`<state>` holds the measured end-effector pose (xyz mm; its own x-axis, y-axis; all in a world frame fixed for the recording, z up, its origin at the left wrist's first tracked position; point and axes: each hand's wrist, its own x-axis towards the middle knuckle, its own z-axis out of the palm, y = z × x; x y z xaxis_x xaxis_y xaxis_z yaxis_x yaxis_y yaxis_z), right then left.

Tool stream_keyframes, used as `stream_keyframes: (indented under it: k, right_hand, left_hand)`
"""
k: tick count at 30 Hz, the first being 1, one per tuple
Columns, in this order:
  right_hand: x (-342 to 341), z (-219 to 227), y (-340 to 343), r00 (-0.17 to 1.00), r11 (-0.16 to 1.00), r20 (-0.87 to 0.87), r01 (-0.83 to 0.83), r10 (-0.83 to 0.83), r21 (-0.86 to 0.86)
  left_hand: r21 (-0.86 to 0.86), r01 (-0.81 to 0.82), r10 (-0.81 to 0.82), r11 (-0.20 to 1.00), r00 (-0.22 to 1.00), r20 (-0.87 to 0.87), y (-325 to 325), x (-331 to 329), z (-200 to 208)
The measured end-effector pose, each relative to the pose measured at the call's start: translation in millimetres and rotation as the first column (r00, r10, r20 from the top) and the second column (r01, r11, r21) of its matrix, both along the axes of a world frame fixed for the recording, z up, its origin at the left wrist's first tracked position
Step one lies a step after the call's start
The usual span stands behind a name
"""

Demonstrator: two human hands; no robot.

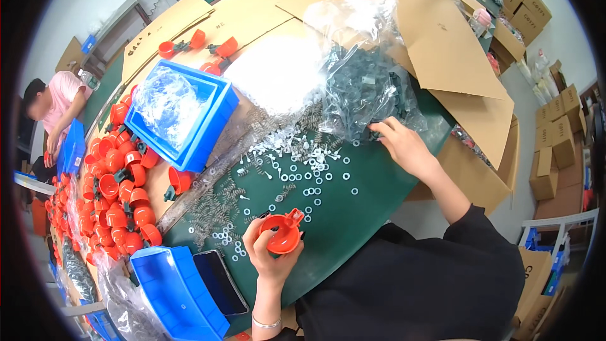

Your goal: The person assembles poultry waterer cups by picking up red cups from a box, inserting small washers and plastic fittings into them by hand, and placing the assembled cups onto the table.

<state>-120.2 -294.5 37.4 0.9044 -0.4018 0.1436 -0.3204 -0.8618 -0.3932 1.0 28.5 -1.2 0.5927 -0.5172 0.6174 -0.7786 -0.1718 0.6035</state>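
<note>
My left hand [273,264] is closed round a red plastic cup [281,241] with a short spout-like stub on its rim, held over the green tabletop with the hollow facing up. My right hand [404,145] reaches to the near edge of a clear plastic bag [369,88] full of dark green plastic parts. Its fingers are bent together there, and what they pinch, if anything, is hidden. Between the hands lie small white rings [308,192], white plastic pins [297,145] and many metal springs [218,211].
Many red cups [117,189] are heaped left of a blue bin [211,145] holding clear film. Another blue bin [173,290] and a dark phone-like slab [219,281] lie near left. Cardboard sheets [448,44] cover the far side. A person in pink [66,98] sits at far left.
</note>
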Motion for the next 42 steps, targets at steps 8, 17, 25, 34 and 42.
stream_keyframes:
  k: [8,17,25,34,42]
  right_hand:
    - [-29,2,-1,0.997,0.986,0.062,-0.057,0.047,0.154]
    - [-12,-15,37,0.991,0.981,0.087,0.084,-0.1,0.176]
    - [9,19,97,0.909,0.741,0.29,-0.414,0.3,0.53]
    - [40,18,122,0.801,0.751,0.287,-0.595,0.525,0.285]
    - [47,8,125,0.752,0.654,0.327,-0.659,0.572,0.371]
  left_hand:
    - [0.031,0.022,-0.023,0.999,0.999,0.031,5,-3,3]
    - [0.031,0.03,-0.031,0.999,0.999,0.027,1,-3,2]
    - [0.023,0.051,-0.051,0.998,0.999,-0.001,-1,-3,1]
    - [0.007,0.049,-0.049,0.999,0.999,0.015,-1,-3,4]
    - [-0.018,0.067,-0.067,0.998,0.998,0.012,2,-1,5]
